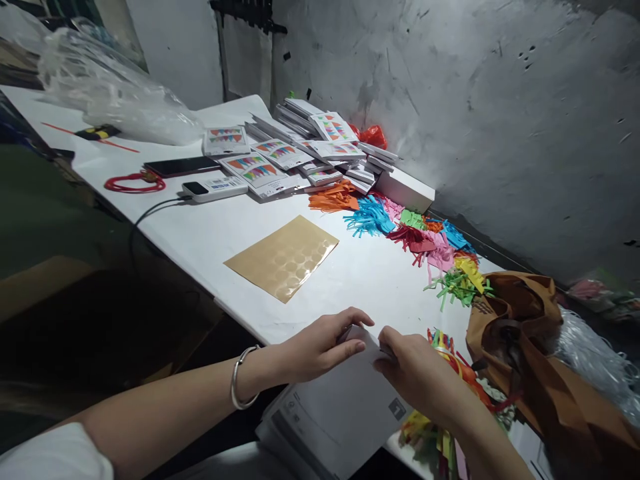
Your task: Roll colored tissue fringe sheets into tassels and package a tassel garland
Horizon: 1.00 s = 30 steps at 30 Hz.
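Note:
A white printed card [345, 407] lies on top of a stack at the table's near edge, close to my body. My left hand [327, 343], with a silver bangle at the wrist, curls its fingers and thumb around the card's far end. Pinched at that same end, beside it, is my right hand [405, 360]. The fold or flap between the hands is partly hidden by the fingers. Beyond them, a tan sheet of round clear stickers [287, 260] rests flat on the white table [200, 240].
Printed packets [285, 153] are piled at the back by a white box [407, 190]. Colourful paper tassels [415, 233] line the wall side. A brown bag [520, 327] stands at right. A phone [183, 166], white device [215, 189], red cord [133, 183] and clear plastic [120, 93] lie at left.

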Motion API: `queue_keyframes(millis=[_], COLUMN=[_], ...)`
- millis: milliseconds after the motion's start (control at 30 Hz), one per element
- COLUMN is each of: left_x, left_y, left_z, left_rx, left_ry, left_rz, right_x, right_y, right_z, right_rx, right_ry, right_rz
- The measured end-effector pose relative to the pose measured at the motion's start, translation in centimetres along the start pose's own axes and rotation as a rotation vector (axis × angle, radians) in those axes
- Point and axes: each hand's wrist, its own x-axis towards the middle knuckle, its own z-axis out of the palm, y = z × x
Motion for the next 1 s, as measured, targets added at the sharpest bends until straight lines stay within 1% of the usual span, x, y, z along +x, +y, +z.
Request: queue_keyframes(millis=[133,267,333,433,533,567,633,700,733,767,800,833,867,933,967,1000], left_x=[0.2,0.0,-0.2,-0.2,-0.3,-0.3,-0.5,-0.7,-0.8,-1.0,-1.1,-1.2,-1.3,-1.5,-1.5,-1.5], left_y=[0.1,0.1,0.2,0.6,0.8,0.7,0.3,0.0,-0.1,-0.1,0.1,0.3,0.5,0.8,0.8,0.7], left_z=[0.2,0.1,0.1,0.0,-0.1,-0.2,-0.4,-0.7,-0.8,-1.0,-1.1,-1.3,-1.3,-1.4,-1.3,-1.2], left_rx=[-0.019,-0.056,-0.087,-0.163,-0.224,-0.265,-0.411,-0.592,-0.647,-0.651,-0.605,-0.518,-0.412,-0.235,-0.210,-0.241], left_ry=[-0.009,0.016,0.035,0.025,0.014,0.008,-0.012,-0.028,-0.038,-0.051,-0.058,-0.050,-0.025,0.071,0.119,0.156], left_rz=[-0.004,-0.027,-0.084,-0.143,-0.148,-0.167,-0.248,-0.350,-0.384,-0.396,-0.383,-0.350,-0.308,-0.249,-0.248,-0.269], right_x=[0.2,0.1,-0.2,-0.6,-1.1,-1.4,-1.9,-2.5,-2.7,-2.9,-3.1,-3.2,-3.3,-3.5,-3.6,-3.7], right_y=[0.3,0.9,1.0,1.0,1.0,1.1,1.2,1.2,1.2,1.2,1.3,1.5,1.7,2.3,2.6,3.0], right_z=[0.1,-0.2,-0.1,0.3,0.5,0.4,0.1,-0.2,-0.3,-0.2,-0.1,0.3,0.7,1.8,2.3,2.8], right_rx=[0.068,0.228,0.245,0.184,0.227,0.244,0.259,0.269,0.279,0.282,0.274,0.247,0.204,0.106,0.076,0.067], right_ry=[-0.027,-0.148,-0.139,-0.061,-0.130,-0.157,-0.188,-0.201,-0.213,-0.219,-0.210,-0.183,-0.140,-0.035,0.010,0.045], right_rz=[0.012,-0.046,-0.028,0.022,0.010,0.008,-0.005,-0.054,-0.086,-0.104,-0.094,-0.055,0.001,0.095,0.101,0.072])
